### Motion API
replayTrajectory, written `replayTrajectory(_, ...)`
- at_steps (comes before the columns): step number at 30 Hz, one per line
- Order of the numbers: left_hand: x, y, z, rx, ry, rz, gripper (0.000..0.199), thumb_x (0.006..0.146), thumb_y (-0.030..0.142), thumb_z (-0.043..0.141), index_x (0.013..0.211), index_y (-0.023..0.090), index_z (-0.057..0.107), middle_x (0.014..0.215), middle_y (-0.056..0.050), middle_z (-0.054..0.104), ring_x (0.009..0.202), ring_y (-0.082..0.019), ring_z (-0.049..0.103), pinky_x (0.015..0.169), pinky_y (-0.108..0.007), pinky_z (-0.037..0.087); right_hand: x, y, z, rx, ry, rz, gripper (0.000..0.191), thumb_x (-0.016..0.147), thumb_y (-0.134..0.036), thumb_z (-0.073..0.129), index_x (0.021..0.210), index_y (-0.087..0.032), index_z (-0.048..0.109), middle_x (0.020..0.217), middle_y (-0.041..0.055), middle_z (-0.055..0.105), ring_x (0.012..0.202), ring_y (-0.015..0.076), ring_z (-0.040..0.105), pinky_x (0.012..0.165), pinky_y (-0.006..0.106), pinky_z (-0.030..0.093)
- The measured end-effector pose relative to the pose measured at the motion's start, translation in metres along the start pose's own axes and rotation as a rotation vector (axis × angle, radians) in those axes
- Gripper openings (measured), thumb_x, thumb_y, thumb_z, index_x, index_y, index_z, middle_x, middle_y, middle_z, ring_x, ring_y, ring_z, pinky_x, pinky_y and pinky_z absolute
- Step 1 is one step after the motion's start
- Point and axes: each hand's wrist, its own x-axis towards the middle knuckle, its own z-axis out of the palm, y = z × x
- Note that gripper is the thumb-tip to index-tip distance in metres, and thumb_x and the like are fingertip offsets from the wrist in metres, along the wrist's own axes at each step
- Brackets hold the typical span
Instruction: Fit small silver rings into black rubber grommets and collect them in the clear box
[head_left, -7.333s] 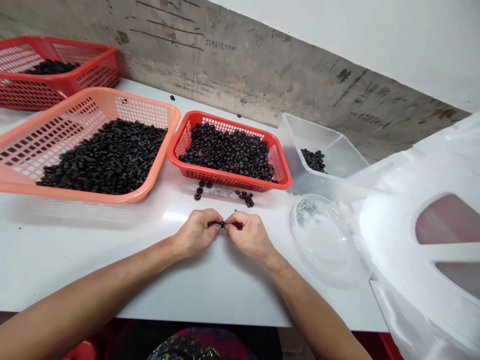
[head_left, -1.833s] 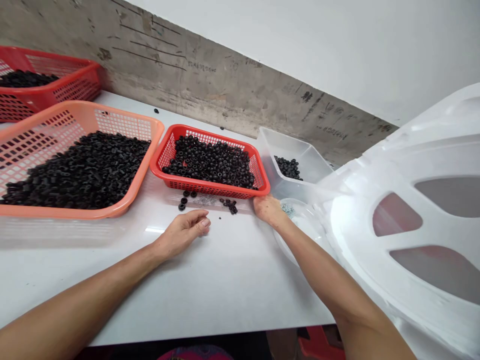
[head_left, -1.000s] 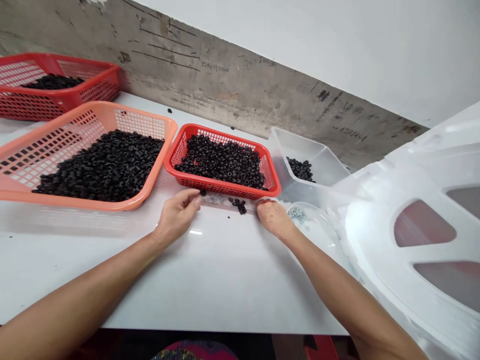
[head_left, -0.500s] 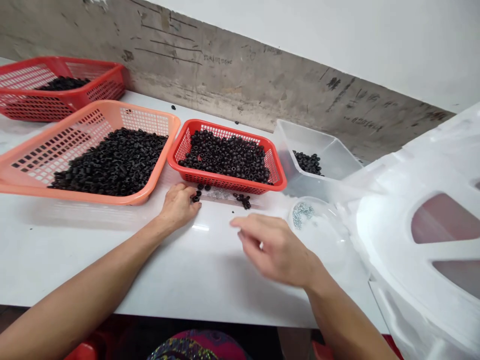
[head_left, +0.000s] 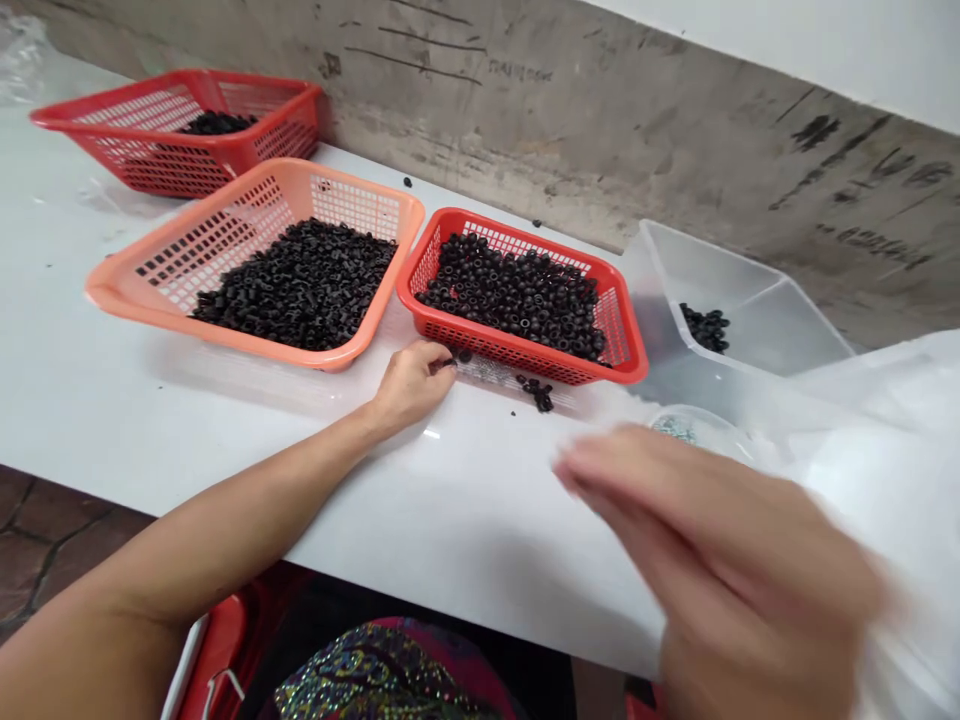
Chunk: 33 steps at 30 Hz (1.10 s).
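Observation:
My left hand [head_left: 411,388] rests on the white table [head_left: 112,370] against the front rim of a red plastic basket [head_left: 540,362], its fingertips on a few loose black rings [head_left: 456,356]. Whether it holds any of them is hidden. Another small group of black rings [head_left: 538,394] lies to the right, beside scattered silvery bits [head_left: 484,370]. The basket holds a heap of similar black rings [head_left: 510,290]. My right hand [head_left: 712,540] is close to the camera and blurred, fingers extended, with nothing visible in it.
An orange basket [head_left: 225,325] heaped with black rings stands left of the red one, and another red basket [head_left: 172,170] stands behind it. A clear plastic tub [head_left: 750,270] holds some rings. Partly hidden, a clear dish [head_left: 694,422] holds metal bits. White moulded plastic [head_left: 885,420] fills the right.
My right hand has swung closer to the camera and to the right. The head view has turned, shifting the table and baskets up and right. My left hand stays at the loose rings.

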Motion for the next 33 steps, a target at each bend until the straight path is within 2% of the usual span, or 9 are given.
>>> replayTrajectory(2,0.001,0.001,0.001,-0.143,0.046,-0.047,0.017,0.074,0.024,0.054,0.081,0.013,0.065,0.068,-0.001,0.060,0.062,-0.013,0.053,0.060,-0.025,0.042,0.012,0.029,0.029,-0.131,0.060,0.063,0.023,0.087,-0.010,0.040,0.100,-0.020,0.056,0.089,0.0069,0.064,0.083,0.0185,0.060,0.074,0.031,0.050)
replayTrajectory(4,0.001,0.004,0.001,-0.255,0.061,-0.104,0.016,0.074,0.025,0.054,0.080,0.013,0.063,0.063,0.000,0.058,0.055,-0.011,0.050,0.054,-0.024,0.040,0.020,0.060,0.060,-0.245,-0.032,0.127,0.029,0.087,-0.007,0.031,0.095,-0.015,0.058,0.083,0.0087,0.064,0.079,0.0198,0.059,0.071,0.033,0.049)
replayTrajectory(6,0.000,0.006,0.001,-0.327,0.044,-0.164,0.015,0.074,0.026,0.055,0.081,0.013,0.061,0.059,0.002,0.057,0.050,-0.010,0.048,0.050,-0.023,0.039,0.026,0.086,0.086,-0.313,-0.096,0.170,0.031,0.085,-0.004,0.031,0.099,-0.013,0.059,0.097,0.0106,0.064,0.090,0.0201,0.057,0.080,0.033,0.047)
replayTrajectory(11,-0.002,0.007,0.006,-0.403,-0.022,-0.245,0.014,0.073,0.026,0.056,0.079,0.013,0.058,0.059,0.000,0.060,0.051,-0.011,0.051,0.050,-0.023,0.040,0.038,0.113,0.119,-0.384,-0.199,0.097,0.031,0.086,-0.003,0.035,0.098,-0.013,0.062,0.112,0.0102,0.060,0.102,0.0192,0.050,0.095,0.034,0.039)
replayTrajectory(15,-0.002,0.003,0.011,-0.426,-0.061,-0.239,0.015,0.072,0.027,0.056,0.079,0.014,0.058,0.064,-0.002,0.062,0.055,-0.012,0.054,0.054,-0.025,0.043,0.033,0.114,0.125,-0.364,-0.190,0.029,0.029,0.085,-0.003,0.037,0.095,-0.011,0.062,0.098,0.0116,0.063,0.094,0.0203,0.049,0.093,0.034,0.040)
replayTrajectory(18,-0.003,0.000,0.013,-0.417,-0.098,-0.228,0.015,0.072,0.027,0.056,0.080,0.014,0.058,0.065,-0.001,0.063,0.056,-0.013,0.054,0.057,-0.026,0.044,0.023,0.111,0.117,-0.283,-0.159,0.017,0.032,0.084,-0.002,0.036,0.100,-0.011,0.062,0.103,0.0111,0.062,0.090,0.0198,0.049,0.088,0.033,0.042)
replayTrajectory(21,-0.004,-0.001,0.013,-0.385,-0.129,-0.211,0.016,0.072,0.027,0.056,0.081,0.015,0.060,0.068,-0.002,0.064,0.061,-0.014,0.056,0.060,-0.026,0.044,0.012,0.106,0.103,-0.182,-0.003,0.113,0.030,0.086,-0.006,0.038,0.101,-0.014,0.064,0.108,0.0092,0.061,0.092,0.0189,0.051,0.086,0.032,0.044)
replayTrajectory(27,-0.007,-0.002,0.014,-0.283,-0.130,-0.112,0.021,0.071,0.028,0.058,0.085,0.013,0.063,0.075,-0.003,0.063,0.070,-0.016,0.057,0.066,-0.028,0.044,-0.008,0.102,0.100,-0.047,0.252,0.490,0.025,0.088,-0.018,0.043,0.099,-0.015,0.066,0.090,0.0083,0.063,0.086,0.0174,0.058,0.082,0.029,0.047)
replayTrajectory(33,-0.008,0.000,0.013,-0.294,-0.238,-0.041,0.020,0.071,0.024,0.058,0.087,0.015,0.065,0.081,-0.004,0.066,0.076,-0.017,0.059,0.072,-0.030,0.045,-0.017,0.109,0.112,-0.166,0.244,0.422,0.034,0.083,-0.008,0.038,0.102,-0.012,0.066,0.091,0.0104,0.059,0.089,0.0197,0.053,0.082,0.031,0.046)
